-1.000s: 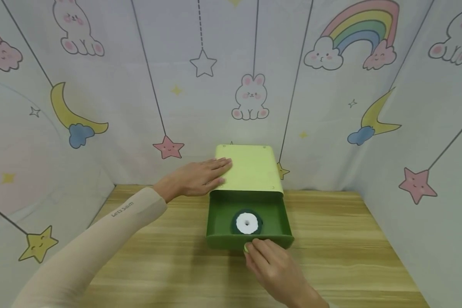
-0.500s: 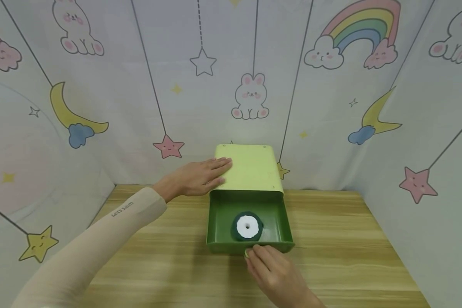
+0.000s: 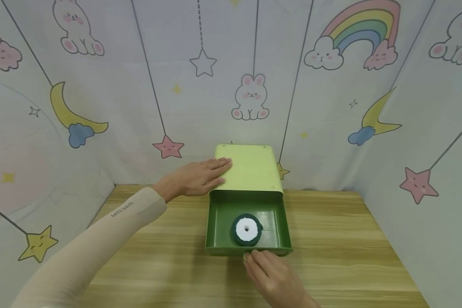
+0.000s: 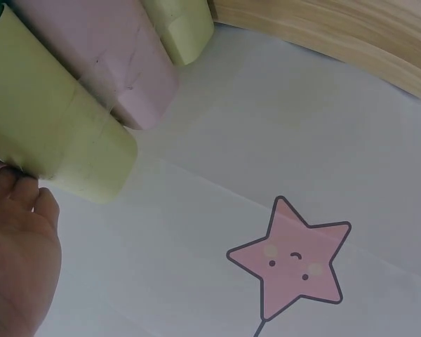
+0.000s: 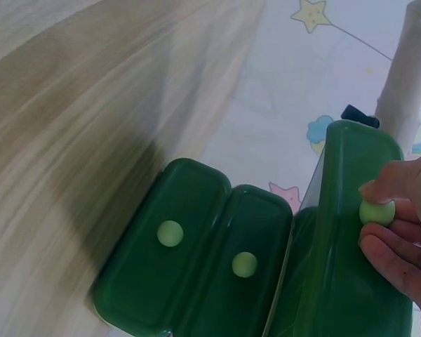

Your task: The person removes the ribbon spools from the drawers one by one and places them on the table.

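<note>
One hard tug by the right hand [image 3: 275, 276], pinching the knob [image 5: 377, 212] of the top drawer [image 3: 272, 235], could drop it and the roll [image 3: 247, 229] inside, since the left hand [image 3: 198, 177], fingers flat on the cabinet [image 3: 254, 169], steadies only that.

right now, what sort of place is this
Probably a staged tabletop corner styled like a child's room: a wood-grain table, a backdrop printed with rabbits and stars, and a drawer unit with an open green drawer.
</note>
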Demonstrator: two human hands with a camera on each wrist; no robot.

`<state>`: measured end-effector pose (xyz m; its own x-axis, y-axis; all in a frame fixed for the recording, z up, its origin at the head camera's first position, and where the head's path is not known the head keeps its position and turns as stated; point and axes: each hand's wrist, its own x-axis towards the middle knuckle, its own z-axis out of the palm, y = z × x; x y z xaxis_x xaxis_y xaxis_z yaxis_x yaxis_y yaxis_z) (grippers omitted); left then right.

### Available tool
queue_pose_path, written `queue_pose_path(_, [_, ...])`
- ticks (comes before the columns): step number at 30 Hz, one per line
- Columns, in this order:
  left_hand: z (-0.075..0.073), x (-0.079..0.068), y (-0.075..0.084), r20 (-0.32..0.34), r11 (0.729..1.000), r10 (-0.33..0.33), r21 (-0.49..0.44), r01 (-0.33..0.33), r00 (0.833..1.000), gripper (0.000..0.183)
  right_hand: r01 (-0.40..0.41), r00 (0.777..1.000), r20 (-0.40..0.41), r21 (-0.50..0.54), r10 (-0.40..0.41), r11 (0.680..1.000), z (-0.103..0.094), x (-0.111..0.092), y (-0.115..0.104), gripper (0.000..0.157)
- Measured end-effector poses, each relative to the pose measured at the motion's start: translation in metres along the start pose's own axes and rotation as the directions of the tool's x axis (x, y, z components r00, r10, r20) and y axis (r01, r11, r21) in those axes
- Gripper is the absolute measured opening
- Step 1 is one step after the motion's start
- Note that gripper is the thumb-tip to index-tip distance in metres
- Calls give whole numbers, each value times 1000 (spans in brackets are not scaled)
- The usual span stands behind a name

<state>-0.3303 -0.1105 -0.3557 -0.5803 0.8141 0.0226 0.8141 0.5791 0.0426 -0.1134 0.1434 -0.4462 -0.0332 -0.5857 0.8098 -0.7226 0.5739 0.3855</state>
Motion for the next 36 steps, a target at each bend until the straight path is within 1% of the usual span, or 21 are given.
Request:
queue_pose_path(8, [1,-1,1,0,1000,2,-2,-2,1000,66,4,1000,-16,-14,-5,1000,1,1,-3,29])
queue_pose_path(18, [0,-3,0,0,1000,4,-2,-4,1000,66,20,1000,-19,-6,-20,1000,3,-1,-2,28])
queue_pose_path(22, [0,-4,0,-2,1000,2,-4,-2,1000,66,6,1000,-10,5,-6,1000,2,0,-3,29])
queue_pose_path(29, [-1,-4,0,-9,1000,2,-3,-2,1000,66,0,1000,-12,-6,0,1000,4,1,-4,28])
queue_pose_path(36, [-1,-3,2,8,1000,-5,-7,5,1000,67,-56,998,21,-4,56,998,10,-6,-6,28])
